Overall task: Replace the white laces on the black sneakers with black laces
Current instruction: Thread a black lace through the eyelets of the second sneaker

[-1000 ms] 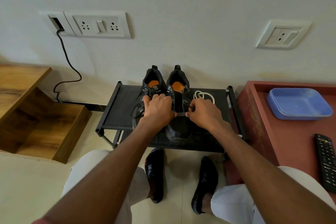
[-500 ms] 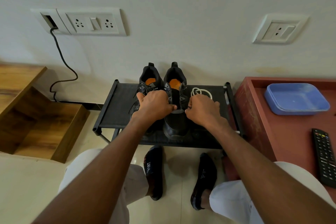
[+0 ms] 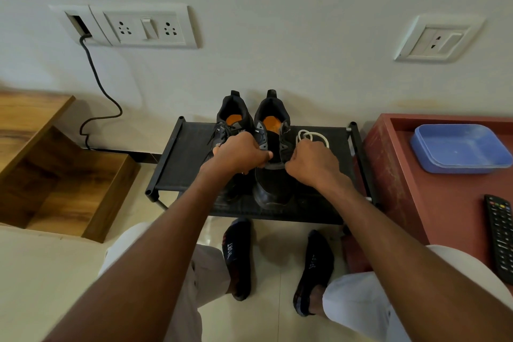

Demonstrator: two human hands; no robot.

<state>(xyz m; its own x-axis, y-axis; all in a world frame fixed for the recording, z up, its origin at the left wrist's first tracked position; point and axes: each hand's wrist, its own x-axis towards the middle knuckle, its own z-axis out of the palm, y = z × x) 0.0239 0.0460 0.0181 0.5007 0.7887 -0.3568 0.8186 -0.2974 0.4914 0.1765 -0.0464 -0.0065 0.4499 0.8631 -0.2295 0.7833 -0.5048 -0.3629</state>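
Two black sneakers with orange insoles stand side by side on a low black rack (image 3: 183, 164). The left sneaker (image 3: 231, 119) carries black laces. The right sneaker (image 3: 270, 186) has an open tongue with no lace over its upper eyelets. A black lace (image 3: 274, 166) crosses its lowest eyelets. My left hand (image 3: 240, 153) pinches one end of that lace at the shoe's left side. My right hand (image 3: 312, 164) pinches the other end at the shoe's right side. A coiled white lace (image 3: 312, 137) lies on the rack just behind my right hand.
A red table (image 3: 449, 203) at the right holds a blue tray (image 3: 458, 147) and a black remote (image 3: 499, 236). A wooden step unit (image 3: 55, 164) stands at the left. A black cable (image 3: 97, 86) hangs from the wall sockets. My feet in black socks rest under the rack.
Both hands stay at the right sneaker's lower eyelets, with only slight shifts. The view has tilted a little.
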